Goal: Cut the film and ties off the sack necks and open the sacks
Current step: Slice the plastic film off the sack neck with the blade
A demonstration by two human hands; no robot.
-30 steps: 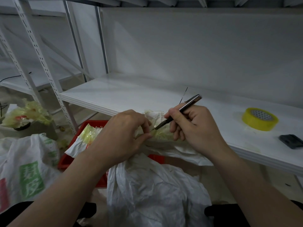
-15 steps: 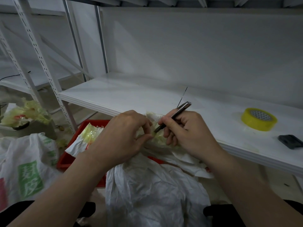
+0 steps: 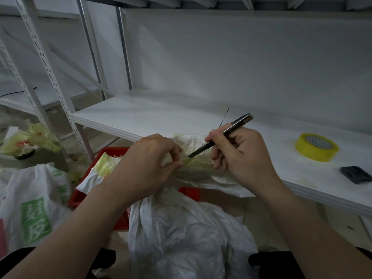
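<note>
Head view, the only one going. The person's got a white sack (image 3: 187, 228) standing just in front of the white shelf (image 3: 141, 115), with the sack neck (image 3: 193, 141) pulled up level with the shelf's front edge. The left hand (image 3: 145, 164) has its fingers and thumb curled, pinching the bunched neck right where the yellowish film (image 3: 199, 163) is wound round it. The right hand (image 3: 239, 156) grips a slim metal knife (image 3: 240, 122) like a pen, fingers closed round the handle, tip down on the film just beside the left thumb. I can't make out any tie under the film from here.

My two cents on doing this bit well: that tip is awfully close to the thumb, so I'd stroke away from the pinching fingers, toward the shelf's right end. Hold the film taut so the blade slits instead of skidding, and go shallow so only the film goes, not the sack cloth under it. I reckon this neck is early days, since most of the film looks to be on.

Other stuff: a yellow tape roll (image 3: 317, 147) and a small dark thing (image 3: 355, 174) sit on the shelf toward its right end. A red crate (image 3: 84, 196) sits below the shelf's left end, and a green-printed sack (image 3: 34, 208) sits out past that end.
</note>
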